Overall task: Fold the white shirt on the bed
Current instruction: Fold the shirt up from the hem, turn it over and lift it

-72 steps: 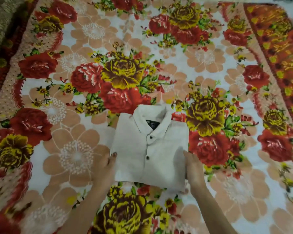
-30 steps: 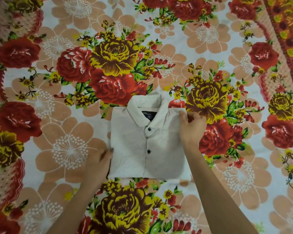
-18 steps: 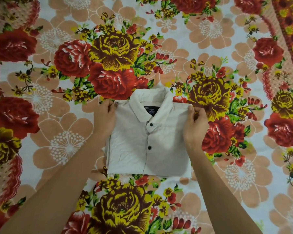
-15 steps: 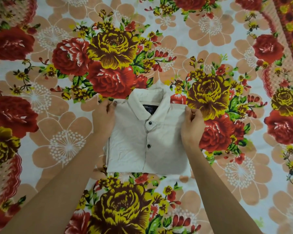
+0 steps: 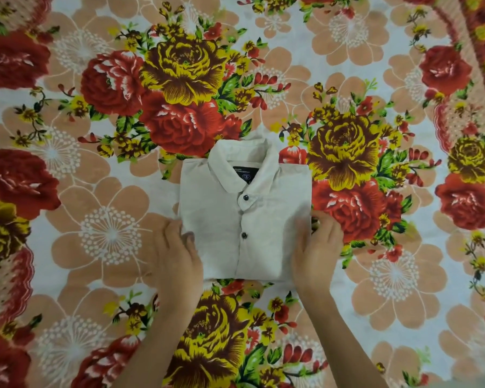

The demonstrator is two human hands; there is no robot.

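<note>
Squaring folded white button-up shirt (image 5: 244,219) between flat left hand (image 5: 177,256) and right hand (image 5: 317,247), fingers' grip blurred, untellable; risking squeezing layers askew.

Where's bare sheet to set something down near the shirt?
Free: bedsheet left of the white shirt, right of it, and beyond its collar. Crowded: the near side, where the left hand and right hand sit at the shirt's lower side edges and both forearms cross the bedsheet.

A bed (image 5: 109,233) spread with red and yellow roses carries a neatly folded white shirt (image 5: 244,219), lying flat.
</note>
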